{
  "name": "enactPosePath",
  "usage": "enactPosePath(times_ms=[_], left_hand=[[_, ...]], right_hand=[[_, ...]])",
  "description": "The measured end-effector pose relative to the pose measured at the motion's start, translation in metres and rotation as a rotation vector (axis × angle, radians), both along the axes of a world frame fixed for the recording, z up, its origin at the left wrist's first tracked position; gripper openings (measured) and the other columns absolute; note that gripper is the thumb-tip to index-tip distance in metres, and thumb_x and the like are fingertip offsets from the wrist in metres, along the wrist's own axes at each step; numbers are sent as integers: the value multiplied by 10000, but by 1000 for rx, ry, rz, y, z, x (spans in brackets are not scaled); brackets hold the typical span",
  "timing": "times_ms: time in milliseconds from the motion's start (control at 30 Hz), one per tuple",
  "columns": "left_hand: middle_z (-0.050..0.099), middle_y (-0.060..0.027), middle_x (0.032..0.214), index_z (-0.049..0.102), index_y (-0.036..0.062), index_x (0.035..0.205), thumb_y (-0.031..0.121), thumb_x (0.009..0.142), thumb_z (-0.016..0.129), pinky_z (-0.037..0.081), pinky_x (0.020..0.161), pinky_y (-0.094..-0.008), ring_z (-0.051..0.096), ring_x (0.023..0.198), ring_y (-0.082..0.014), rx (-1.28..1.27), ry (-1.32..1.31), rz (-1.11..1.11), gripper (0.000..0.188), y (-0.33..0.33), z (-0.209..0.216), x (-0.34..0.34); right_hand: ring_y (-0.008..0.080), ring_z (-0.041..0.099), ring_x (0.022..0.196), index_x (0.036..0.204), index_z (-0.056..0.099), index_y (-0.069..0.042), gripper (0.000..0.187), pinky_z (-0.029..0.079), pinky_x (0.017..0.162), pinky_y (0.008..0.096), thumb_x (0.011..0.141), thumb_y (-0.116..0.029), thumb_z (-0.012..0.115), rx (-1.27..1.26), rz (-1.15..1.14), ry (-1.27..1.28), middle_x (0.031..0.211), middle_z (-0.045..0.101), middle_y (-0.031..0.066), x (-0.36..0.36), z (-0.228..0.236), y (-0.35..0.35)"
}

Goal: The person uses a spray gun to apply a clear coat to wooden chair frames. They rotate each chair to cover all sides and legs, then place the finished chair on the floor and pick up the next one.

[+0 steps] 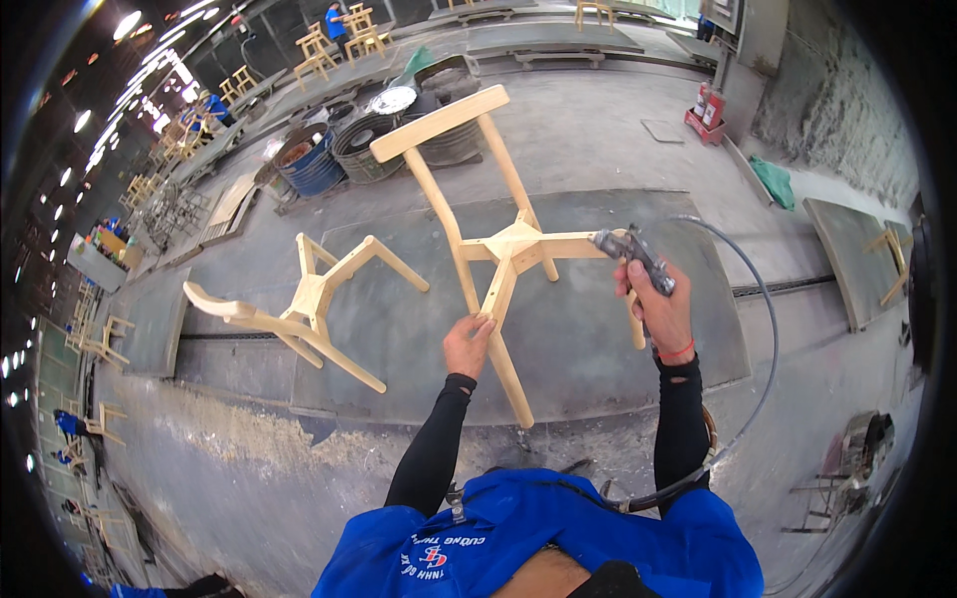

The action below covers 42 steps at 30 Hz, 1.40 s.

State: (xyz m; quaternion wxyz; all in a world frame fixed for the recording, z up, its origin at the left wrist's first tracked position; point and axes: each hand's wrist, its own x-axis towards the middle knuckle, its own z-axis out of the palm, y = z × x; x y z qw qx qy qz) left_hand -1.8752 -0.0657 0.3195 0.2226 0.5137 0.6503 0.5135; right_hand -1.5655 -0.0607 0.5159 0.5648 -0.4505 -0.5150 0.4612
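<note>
A pale wooden chair frame (516, 242) without a seat stands in front of me, its backrest at the far side. My left hand (469, 345) is closed around the near end of one of its seat rails, just above a front leg. In my right hand (661, 306) is a dark spray gun (635, 255), its nozzle end beside the right end of another rail. A grey hose (775, 334) curves from the gun round to my waist. A second chair frame (311, 295) of the same kind stands to the left, apart from my hands.
Both frames stand on a dark flat board (389, 349). Behind them are a blue drum (311, 169) and other round bins. Red fire extinguishers (710, 108) stand at the far right, and a green cloth (773, 182) lies by the wall. Co-workers in blue and more chairs are farther off.
</note>
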Motion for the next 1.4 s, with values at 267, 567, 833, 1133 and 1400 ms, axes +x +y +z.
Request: enactPosePath(times_ms=[267, 567, 833, 1133, 1400], left_hand=[[760, -169, 1147, 789, 8, 1044, 263, 864, 821, 530, 962, -358, 727, 1064, -282, -41, -40, -6, 314, -4, 2, 2], [753, -175, 1139, 790, 36, 1022, 245, 864, 807, 553, 923, -402, 723, 1047, -349, -67, 50, -13, 262, -19, 6, 10], [758, -175, 1089, 783, 27, 1003, 257, 874, 797, 559, 889, -411, 729, 1003, -342, -89, 39, -44, 265, -24, 5, 13], [711, -227, 1157, 572, 66, 1373, 270, 933, 717, 552, 887, -456, 709, 1010, -381, -228, 97, -115, 506, -29, -17, 26], [684, -239, 1231, 537, 103, 1412, 286, 760, 783, 538, 953, -490, 668, 1108, -433, -118, 115, -123, 720, -32, -58, 44]], right_hand=[[77, 641, 717, 1194, 695, 4, 314, 410, 485, 202, 1017, -254, 676, -128, 160, -128, 898, 713, 35, -14, -24, -16], [86, 653, 761, 1275, 676, 23, 410, 492, 604, 229, 1004, -282, 710, 90, 165, 6, 912, 722, 50, -44, 16, -18], [112, 656, 772, 1296, 655, 55, 416, 525, 720, 255, 997, -226, 722, 184, 31, -34, 929, 709, 60, -53, 17, -5], [71, 639, 751, 1145, 687, 8, 292, 436, 567, 213, 1007, -249, 699, 256, -193, -28, 899, 712, 31, -9, 13, -3], [64, 601, 796, 1273, 689, 40, 337, 516, 719, 244, 968, -103, 703, 199, -136, -265, 884, 695, 6, 66, -12, -64]])
